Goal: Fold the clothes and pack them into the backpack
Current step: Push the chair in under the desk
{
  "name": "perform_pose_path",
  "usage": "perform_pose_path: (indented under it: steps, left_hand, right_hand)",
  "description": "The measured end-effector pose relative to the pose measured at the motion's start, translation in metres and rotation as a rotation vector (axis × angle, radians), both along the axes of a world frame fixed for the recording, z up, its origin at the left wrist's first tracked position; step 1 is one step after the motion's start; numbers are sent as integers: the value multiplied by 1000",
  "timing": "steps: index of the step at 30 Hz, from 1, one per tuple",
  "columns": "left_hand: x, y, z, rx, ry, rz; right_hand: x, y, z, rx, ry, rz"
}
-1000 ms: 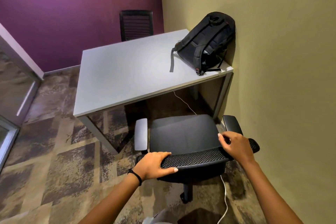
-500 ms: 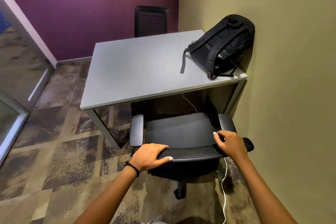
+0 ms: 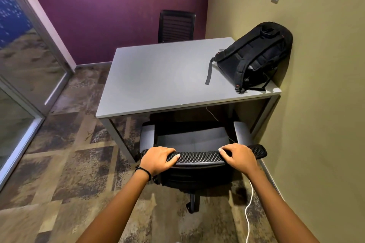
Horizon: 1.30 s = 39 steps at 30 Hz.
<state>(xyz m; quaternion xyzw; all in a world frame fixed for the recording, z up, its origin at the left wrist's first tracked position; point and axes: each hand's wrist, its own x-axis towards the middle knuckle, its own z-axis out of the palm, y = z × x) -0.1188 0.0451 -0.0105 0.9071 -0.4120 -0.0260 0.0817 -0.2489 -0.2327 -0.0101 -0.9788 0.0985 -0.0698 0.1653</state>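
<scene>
Chair (image 3: 197, 142) now pushed further under the bench (image 3: 158, 77) than a second ago, left hand (image 3: 158, 159) and right hand (image 3: 238, 157) fingers curled over its mesh backrest; backpack (image 3: 254, 55) leans on bench against wall, no clothes visible, folding not begun.

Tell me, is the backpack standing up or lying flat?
Standing, tilted: the backpack leans against the wall on the table, straps facing out.
</scene>
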Motion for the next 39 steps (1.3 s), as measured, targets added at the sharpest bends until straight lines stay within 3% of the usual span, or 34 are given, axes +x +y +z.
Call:
perform_pose_path:
  steps: [39]
  left_hand:
    - [127, -35, 3, -83, 3, 109]
  right_hand:
    - [144, -42, 9, -1, 45, 40]
